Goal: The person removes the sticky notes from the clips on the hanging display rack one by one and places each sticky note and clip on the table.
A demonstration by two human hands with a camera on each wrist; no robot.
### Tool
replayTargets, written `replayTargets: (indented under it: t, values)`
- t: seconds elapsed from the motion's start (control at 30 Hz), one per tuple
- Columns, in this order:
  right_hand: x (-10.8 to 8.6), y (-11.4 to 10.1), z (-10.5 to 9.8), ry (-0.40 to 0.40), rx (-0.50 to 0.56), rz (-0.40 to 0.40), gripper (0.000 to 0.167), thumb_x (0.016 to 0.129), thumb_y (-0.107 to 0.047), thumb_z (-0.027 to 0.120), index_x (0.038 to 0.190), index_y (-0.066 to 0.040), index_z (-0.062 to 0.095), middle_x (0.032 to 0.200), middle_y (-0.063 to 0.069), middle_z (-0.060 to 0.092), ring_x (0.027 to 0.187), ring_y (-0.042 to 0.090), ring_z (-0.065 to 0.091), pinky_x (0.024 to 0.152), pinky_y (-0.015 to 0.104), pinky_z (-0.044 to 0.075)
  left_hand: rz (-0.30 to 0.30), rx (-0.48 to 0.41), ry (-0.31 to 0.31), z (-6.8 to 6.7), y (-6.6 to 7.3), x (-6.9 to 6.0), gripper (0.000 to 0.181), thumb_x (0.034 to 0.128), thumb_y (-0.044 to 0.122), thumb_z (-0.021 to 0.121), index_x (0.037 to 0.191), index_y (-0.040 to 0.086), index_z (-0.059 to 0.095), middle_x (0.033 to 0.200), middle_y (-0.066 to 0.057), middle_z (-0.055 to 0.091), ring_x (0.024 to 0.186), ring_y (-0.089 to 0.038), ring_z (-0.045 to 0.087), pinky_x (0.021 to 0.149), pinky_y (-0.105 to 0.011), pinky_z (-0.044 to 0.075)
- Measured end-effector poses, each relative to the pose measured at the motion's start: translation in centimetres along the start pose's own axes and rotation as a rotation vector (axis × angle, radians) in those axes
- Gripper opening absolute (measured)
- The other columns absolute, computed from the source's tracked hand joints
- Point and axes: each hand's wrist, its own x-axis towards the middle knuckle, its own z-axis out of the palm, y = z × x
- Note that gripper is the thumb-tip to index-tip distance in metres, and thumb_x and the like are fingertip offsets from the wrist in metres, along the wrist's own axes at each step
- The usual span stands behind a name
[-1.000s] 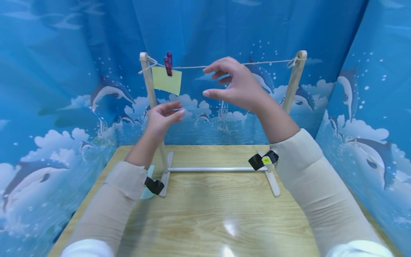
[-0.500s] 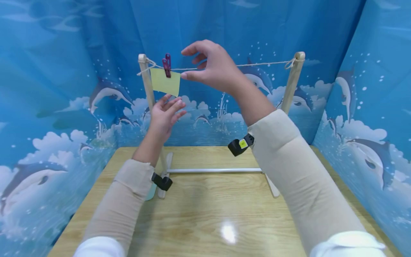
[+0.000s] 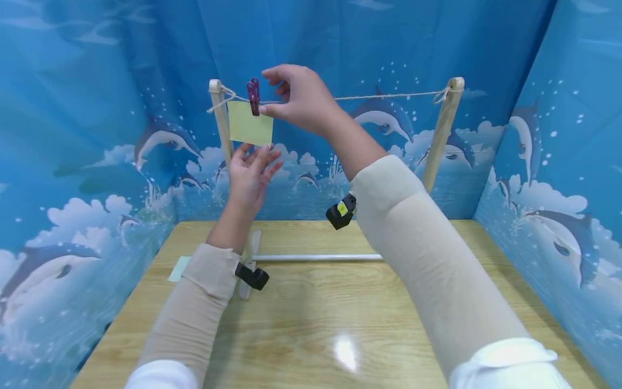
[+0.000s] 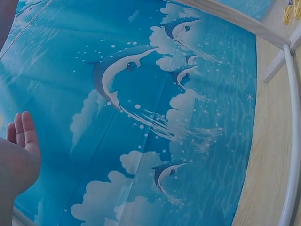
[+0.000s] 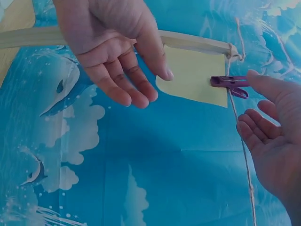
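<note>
A yellow paper sheet (image 3: 250, 127) hangs near the left end of a string (image 3: 379, 97), held by a dark purple clothespin (image 3: 254, 97). My right hand (image 3: 303, 100) is just right of the clothespin, fingers loosely bent. In the right wrist view the right hand's thumb is at the handle of the clothespin (image 5: 223, 82), while its other fingers stay apart from it. My left hand (image 3: 249, 173) is at the paper's lower edge, palm up. The left thumb overlaps the paper (image 5: 193, 75) in the right wrist view; the left hand's fingers (image 5: 123, 84) are spread away from it.
Two wooden posts (image 3: 442, 135) carry the string, joined low by a pale rod (image 3: 316, 257). A light teal paper (image 3: 180, 268) lies on the wooden table (image 3: 311, 324) at left. Yellow clothespins (image 4: 288, 14) show in the left wrist view. A dolphin-print curtain surrounds the table.
My right hand has moved left along the string to the clothespin. My left hand has risen slightly to the paper's lower edge, and the paper hangs a little straighter.
</note>
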Motion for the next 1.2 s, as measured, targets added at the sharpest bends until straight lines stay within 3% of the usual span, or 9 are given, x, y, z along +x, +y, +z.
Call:
replayTargets:
  t: [0.23,0.57,0.9,1.2]
  values:
    - [1.1,-0.2,0.4,0.003,0.111,0.045,0.063,0.091,-0.031,0.069,0.146,-0.014,0.045,0.139,0.001,0.052,0.121,0.01,0.051,0.097,0.014,0.043,0.062,-0.005,-0.002,0.1,-0.1,-0.1,0.04,0.0929,0.015,0.067,0.128,0.008,0.049,0.117,-0.02,0.057,0.1,-0.025,0.065,0.092,-0.037,0.055]
    - [1.7,0.2,1.9,0.009,0.189,0.066,0.06,0.092,-0.026,0.068,0.145,-0.011,0.046,0.136,0.004,0.056,0.118,0.011,0.054,0.094,0.014,0.045,0.088,-0.091,0.045,0.4,0.0,-0.1,0.031,0.0902,0.002,0.067,0.118,0.004,0.053,0.1,-0.013,0.063,0.086,-0.022,0.068,0.086,-0.035,0.057]
    - [1.4,0.4,2.9,0.097,0.279,0.045,0.053,0.094,-0.023,0.066,0.141,-0.008,0.05,0.124,0.005,0.062,0.108,0.012,0.058,0.089,0.015,0.049,0.156,0.016,0.141,0.4,-0.2,-0.4,0.035,0.086,0.01,0.073,0.116,0.003,0.057,0.106,-0.017,0.064,0.093,-0.025,0.067,0.089,-0.035,0.055]
    - [0.9,0.3,2.9,0.181,0.332,-0.026,0.029,0.093,-0.017,0.067,0.118,-0.003,0.064,0.106,0.006,0.065,0.095,0.012,0.061,0.082,0.016,0.05,0.196,0.031,0.199,0.5,0.0,-0.5,0.026,0.0853,0.008,0.074,0.106,0.001,0.06,0.102,-0.017,0.065,0.091,-0.026,0.068,0.087,-0.035,0.056]
